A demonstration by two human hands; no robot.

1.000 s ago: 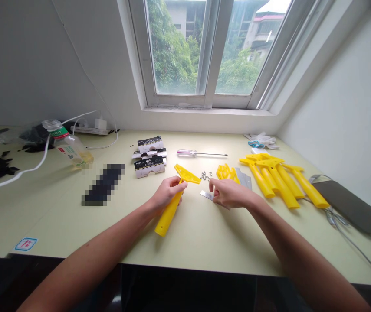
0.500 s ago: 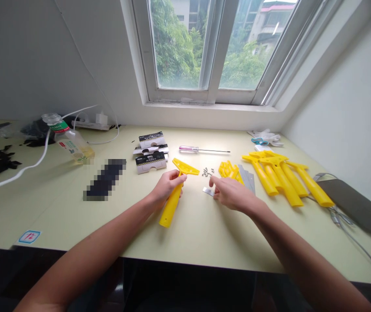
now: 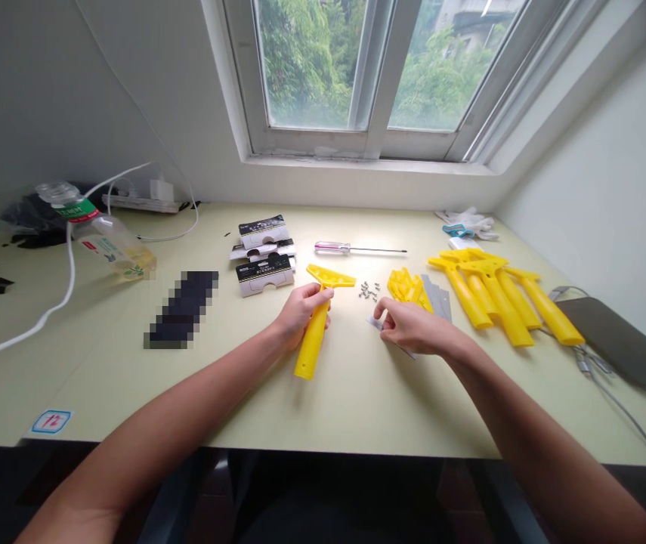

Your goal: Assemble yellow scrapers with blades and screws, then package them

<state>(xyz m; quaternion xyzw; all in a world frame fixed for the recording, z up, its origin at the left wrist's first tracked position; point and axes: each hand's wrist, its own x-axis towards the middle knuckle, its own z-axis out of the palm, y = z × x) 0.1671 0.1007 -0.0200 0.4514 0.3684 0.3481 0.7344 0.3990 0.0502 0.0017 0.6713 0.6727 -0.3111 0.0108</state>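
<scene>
My left hand (image 3: 301, 313) is closed round the neck of a yellow scraper handle (image 3: 312, 344), whose wide head points away from me. To the right, my right hand (image 3: 413, 325) pinches a thin metal blade (image 3: 375, 323) at the table surface; its two ends stick out from under the fingers. Just beyond that hand lie several small screws (image 3: 369, 290) and a pile of small yellow plastic pieces (image 3: 406, 287). Grey flat blades (image 3: 439, 298) lie beside the pile, partly behind my right hand.
Several yellow scraper handles (image 3: 498, 291) are heaped at the right, near a dark grey flat object (image 3: 622, 336) and cables. A screwdriver (image 3: 337, 248) lies towards the window, with small boxes (image 3: 266, 273) left of it. A tilted bottle (image 3: 112, 245) stands at the left.
The view has tipped down slightly. My right hand has drawn the blade a little nearer to me, and more of it shows below the fingers. My left hand keeps its hold.
</scene>
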